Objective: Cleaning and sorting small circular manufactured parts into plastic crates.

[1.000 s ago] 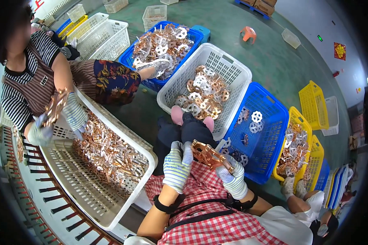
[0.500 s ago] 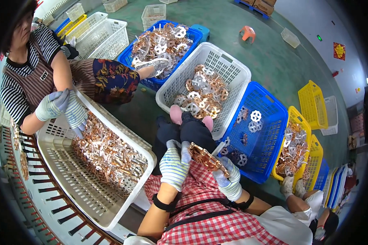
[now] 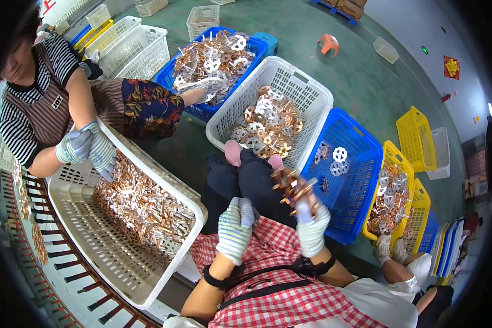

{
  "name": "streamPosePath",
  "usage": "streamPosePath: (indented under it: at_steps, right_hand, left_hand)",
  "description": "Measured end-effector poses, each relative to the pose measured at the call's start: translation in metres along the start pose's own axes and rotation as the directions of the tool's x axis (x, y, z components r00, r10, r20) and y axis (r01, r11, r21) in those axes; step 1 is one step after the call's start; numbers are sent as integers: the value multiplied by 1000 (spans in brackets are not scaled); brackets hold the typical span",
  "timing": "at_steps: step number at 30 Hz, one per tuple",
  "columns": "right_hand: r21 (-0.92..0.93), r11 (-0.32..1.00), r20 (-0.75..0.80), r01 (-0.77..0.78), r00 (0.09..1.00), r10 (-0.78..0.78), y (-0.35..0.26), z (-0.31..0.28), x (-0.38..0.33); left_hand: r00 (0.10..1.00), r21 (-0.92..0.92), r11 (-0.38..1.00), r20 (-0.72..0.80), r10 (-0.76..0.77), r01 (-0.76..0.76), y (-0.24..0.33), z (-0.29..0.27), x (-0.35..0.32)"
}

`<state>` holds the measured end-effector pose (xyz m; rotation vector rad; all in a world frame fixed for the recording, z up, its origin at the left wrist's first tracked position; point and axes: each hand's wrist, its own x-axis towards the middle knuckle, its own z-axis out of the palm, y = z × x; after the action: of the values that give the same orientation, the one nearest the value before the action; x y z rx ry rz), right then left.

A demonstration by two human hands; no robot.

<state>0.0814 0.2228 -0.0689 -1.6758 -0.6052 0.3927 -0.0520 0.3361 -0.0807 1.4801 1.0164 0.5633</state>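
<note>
The scene is brightly and evenly lit from overhead, with colours saturated and shadows soft and short beneath the baskets. The copper-coloured metal pieces (image 3: 142, 205) in the near left basket glint with small highlights. Strong fisheye distortion bends straight edges toward the rim, and black vignetting fills the corners. The centre is sharp; the far right edge smears and softens.
</note>
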Motion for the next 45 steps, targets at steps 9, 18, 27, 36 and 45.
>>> streamPosePath:
  at_steps: [9, 18, 27, 36, 45]
  right_hand:
    - [-165, 985, 237, 45, 971, -5, -1, -11, -17]
    - [348, 896, -70, -275, 946, 318, 3, 0, 6]
    - [-219, 934, 295, 283, 931, -213, -15, 4, -9]
    - [172, 923, 334, -344, 902, 274, -8, 4, -16]
    - [-71, 981, 338, -181, 921, 195, -5, 0, -2]
  left_hand:
    - [975, -463, 858, 103, -198, 223, 13, 5, 9]
    - [904, 173, 898, -72, 421, -404, 16, 23, -4]
    - [998, -105, 993, -19, 59, -61, 30, 14, 3]
    - [897, 507, 776, -10, 442, -376, 20, 7, 13]
    - [968, -15, 969, -63, 244, -246, 26, 19, -5]
